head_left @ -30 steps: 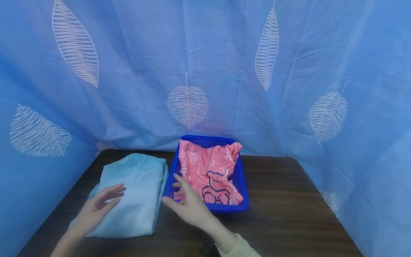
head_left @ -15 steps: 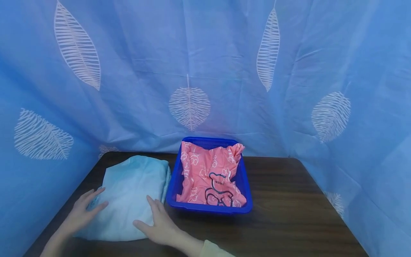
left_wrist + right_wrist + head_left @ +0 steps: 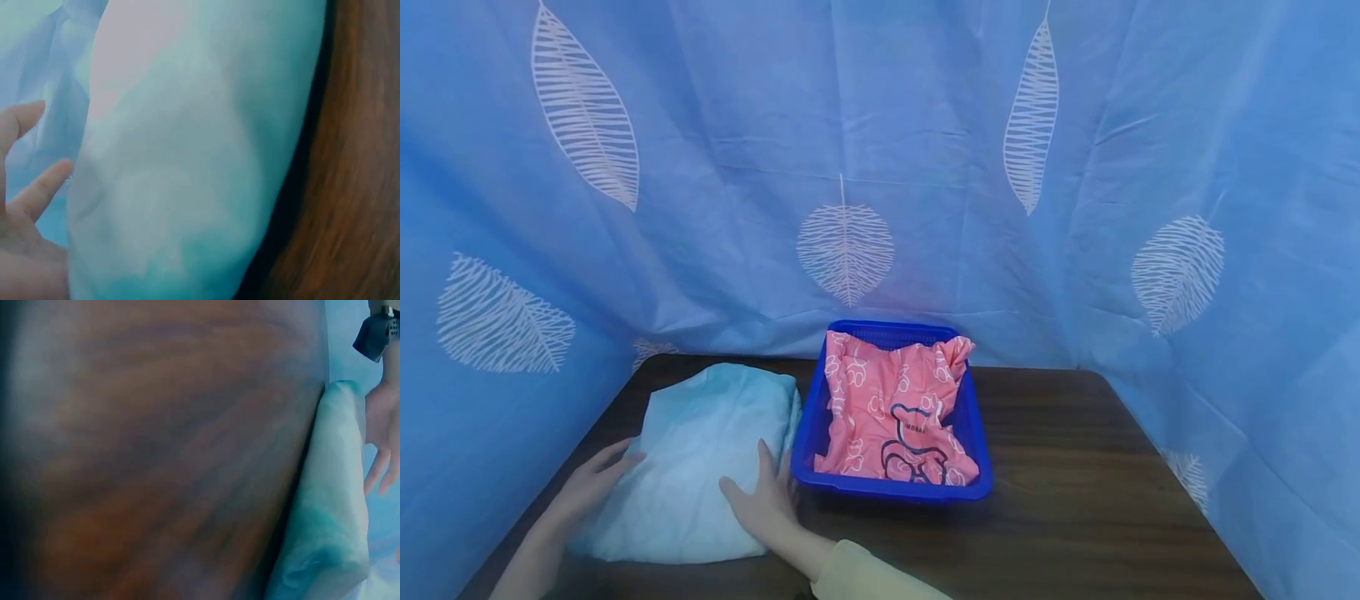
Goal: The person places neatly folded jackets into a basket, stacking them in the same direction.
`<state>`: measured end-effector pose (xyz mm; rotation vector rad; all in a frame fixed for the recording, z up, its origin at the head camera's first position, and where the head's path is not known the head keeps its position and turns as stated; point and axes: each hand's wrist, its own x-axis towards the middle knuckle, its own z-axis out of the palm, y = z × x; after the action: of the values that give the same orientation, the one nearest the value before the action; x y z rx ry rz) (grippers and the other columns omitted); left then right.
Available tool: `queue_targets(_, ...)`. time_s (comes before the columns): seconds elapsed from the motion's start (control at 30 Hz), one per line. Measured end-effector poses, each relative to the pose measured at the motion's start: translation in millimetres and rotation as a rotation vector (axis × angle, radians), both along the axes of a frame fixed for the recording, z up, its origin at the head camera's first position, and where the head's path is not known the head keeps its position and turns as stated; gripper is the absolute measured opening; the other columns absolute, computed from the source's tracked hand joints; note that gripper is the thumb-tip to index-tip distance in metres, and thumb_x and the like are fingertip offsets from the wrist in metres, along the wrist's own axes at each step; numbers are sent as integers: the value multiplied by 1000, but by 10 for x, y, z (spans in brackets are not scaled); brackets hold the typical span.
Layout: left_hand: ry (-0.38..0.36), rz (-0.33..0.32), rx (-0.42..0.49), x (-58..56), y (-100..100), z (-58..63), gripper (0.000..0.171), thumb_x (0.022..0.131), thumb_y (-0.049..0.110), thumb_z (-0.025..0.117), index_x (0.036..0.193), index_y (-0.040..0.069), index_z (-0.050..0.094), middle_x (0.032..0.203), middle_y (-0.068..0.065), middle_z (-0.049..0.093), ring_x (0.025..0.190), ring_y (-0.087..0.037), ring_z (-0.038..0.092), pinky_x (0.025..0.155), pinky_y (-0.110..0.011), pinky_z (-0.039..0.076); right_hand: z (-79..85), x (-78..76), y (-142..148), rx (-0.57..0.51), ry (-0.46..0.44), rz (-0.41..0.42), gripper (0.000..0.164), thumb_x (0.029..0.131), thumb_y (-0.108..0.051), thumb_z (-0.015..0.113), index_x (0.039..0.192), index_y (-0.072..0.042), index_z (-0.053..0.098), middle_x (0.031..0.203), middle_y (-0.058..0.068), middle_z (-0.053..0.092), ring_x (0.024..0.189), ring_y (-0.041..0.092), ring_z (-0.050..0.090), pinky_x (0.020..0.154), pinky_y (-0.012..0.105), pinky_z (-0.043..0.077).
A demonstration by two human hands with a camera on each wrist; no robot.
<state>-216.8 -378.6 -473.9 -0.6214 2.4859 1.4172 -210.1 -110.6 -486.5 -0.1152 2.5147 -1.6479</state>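
A folded pale-blue and white cloth (image 3: 700,467) lies on the dark wooden table (image 3: 1075,492), left of the blue basket. My left hand (image 3: 583,492) is at its left side, fingers extended against the edge. At the opposite side my right hand (image 3: 767,504) has its thumb spread over the top, while its fingers reach down the right edge, partly hidden. In the left wrist view the cloth (image 3: 181,156) bulges beside spread fingers (image 3: 44,190). The right wrist view shows the rounded side of the cloth (image 3: 331,487), with my left hand (image 3: 382,419) beyond it.
Close to the right of the cloth stands a blue plastic basket (image 3: 979,450). Inside it is a crumpled pink cloth (image 3: 880,400) with white outlines and a dark bear print. A blue curtain (image 3: 925,250) with white leaf patterns surrounds the table.
My right hand has moved from over the basket's left side leftward to the cloth's right edge. My left hand has shifted left and down to the cloth's left edge.
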Motion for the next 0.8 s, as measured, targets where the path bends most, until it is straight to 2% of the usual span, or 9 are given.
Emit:
queue_targets(0.2, -10, -47, 106, 1, 84, 1, 104, 88, 70, 50, 156, 5, 6, 156, -34, -7, 140, -55, -7, 109, -70, 7, 26, -77, -34, -86, -41, -22, 75, 85, -42, 71, 148, -17, 40, 155, 29, 16, 142, 52, 14, 108, 67, 22)
queue_targets(0.4, -30, -110, 204, 43, 98, 10, 96, 93, 65, 49, 157, 10, 3, 157, -28, -14, 139, -54, -16, 104, -75, -1, -11, -137, -4, -166, -45, -15, 68, 88, -30, 71, 147, -13, 41, 150, 18, 37, 140, 43, 28, 109, 61, 28)
queue_targets(0.47, -29, -156, 230, 45, 91, -4, 93, 95, 61, 48, 157, 11, 2, 158, -26, -15, 139, -53, -19, 103, -76, -2, -11, -152, 2, -196, -59, -19, 65, 89, -27, 71, 145, -13, 43, 148, 16, 41, 139, 41, 32, 109, 60, 29)
queue_targets(0.63, -22, -242, 231, 61, 119, -73, 84, 97, 53, 51, 158, 14, 8, 160, -24, -9, 140, -53, -17, 100, -78, 4, 6, -170, 7, -237, -127, -26, 58, 88, -20, 72, 140, -15, 48, 145, 17, 44, 136, 43, 35, 107, 63, 30)
queue_targets(0.8, -1, -234, 217, 129, 200, -95, 84, 95, 46, 59, 157, 14, 12, 161, -24, -6, 141, -52, -14, 100, -78, 4, -6, -154, 20, -245, -156, -27, 56, 85, -8, 71, 137, -13, 50, 142, 18, 45, 133, 44, 38, 105, 63, 32)
